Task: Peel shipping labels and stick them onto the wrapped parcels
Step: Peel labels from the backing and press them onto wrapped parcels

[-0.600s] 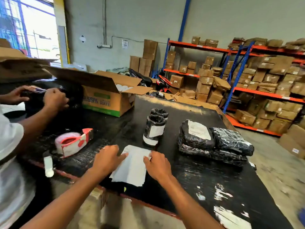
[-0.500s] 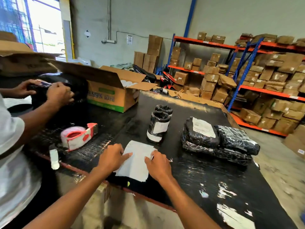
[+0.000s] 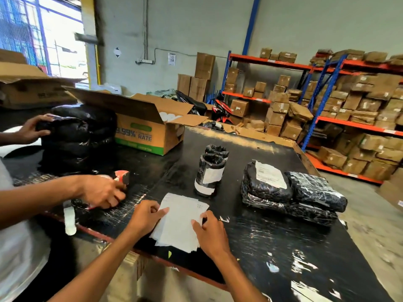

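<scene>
At lower centre of the frame, a stack of white label sheets [image 3: 181, 223] lies on the black table [image 3: 272, 247] near its front edge. The left hand [image 3: 145, 216] pinches the stack's left edge; the right hand [image 3: 210, 232] grips its right edge with curled fingers. Beyond, at centre, stand 2 upright black wrapped rolls [image 3: 209, 175]. At centre right lie flat black parcels [image 3: 292, 195], 1 bearing a label. At left, another person's hand [image 3: 102, 190] covers a tape dispenser [image 3: 122, 176].
</scene>
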`<state>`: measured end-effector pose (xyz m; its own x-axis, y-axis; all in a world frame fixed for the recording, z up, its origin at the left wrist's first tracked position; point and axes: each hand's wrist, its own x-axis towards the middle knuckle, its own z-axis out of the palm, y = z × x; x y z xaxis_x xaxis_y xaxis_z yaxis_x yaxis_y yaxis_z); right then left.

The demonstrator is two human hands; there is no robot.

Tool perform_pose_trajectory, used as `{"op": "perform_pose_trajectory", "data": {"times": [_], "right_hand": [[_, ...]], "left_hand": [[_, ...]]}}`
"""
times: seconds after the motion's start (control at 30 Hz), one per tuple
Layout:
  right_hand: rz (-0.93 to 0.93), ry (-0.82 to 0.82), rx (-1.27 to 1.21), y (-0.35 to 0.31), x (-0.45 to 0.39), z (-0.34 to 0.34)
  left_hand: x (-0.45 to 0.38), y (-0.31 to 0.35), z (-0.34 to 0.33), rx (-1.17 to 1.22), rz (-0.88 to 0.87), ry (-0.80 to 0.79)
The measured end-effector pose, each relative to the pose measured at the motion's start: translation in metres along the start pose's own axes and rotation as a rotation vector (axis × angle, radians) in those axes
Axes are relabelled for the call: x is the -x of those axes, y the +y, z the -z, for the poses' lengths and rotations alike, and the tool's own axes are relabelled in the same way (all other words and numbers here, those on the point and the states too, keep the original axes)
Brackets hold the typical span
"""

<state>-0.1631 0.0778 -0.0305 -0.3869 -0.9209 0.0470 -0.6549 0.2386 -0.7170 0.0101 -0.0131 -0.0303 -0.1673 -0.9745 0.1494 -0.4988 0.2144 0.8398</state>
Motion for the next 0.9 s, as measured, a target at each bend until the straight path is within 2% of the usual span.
{"op": "perform_pose_trajectory", "data": {"times": [0.13, 0.23, 0.27, 0.37, 0.47, 0.53, 0.7, 0.9], "right_hand": [[0.048, -0.034, -0.059, 0.008, -0.004, 0.008], [0.100, 0.075, -0.102, 0.006, -0.003, 0.023], [0.105, 0.071, -0.206, 0.001, -0.002, 0.030], [0.035, -0.086, -0.632, -0.015, 0.005, 0.061], [0.066, -0.049, -0.808, -0.020, 0.016, 0.096], [0.122, 0.004, -0.821, -0.016, 0.023, 0.122], [0.196, -0.054, -0.653, 0.000, 0.032, 0.171], [0.242, -0.015, -0.621, 0.015, 0.033, 0.202]], "left_hand": [[-0.002, 0.010, 0.009, -0.095, -0.085, 0.087], [0.003, 0.037, 0.013, 0.092, -0.088, 0.071], [0.006, 0.049, 0.016, 0.171, -0.090, 0.019], [0.008, 0.084, 0.017, 0.336, -0.132, -0.112], [0.013, 0.113, 0.010, 0.411, -0.158, -0.136], [0.015, 0.129, 0.002, 0.470, -0.146, -0.154], [0.014, 0.161, -0.022, 0.527, -0.127, -0.215], [0.011, 0.188, -0.053, 0.557, -0.153, -0.259]]}}
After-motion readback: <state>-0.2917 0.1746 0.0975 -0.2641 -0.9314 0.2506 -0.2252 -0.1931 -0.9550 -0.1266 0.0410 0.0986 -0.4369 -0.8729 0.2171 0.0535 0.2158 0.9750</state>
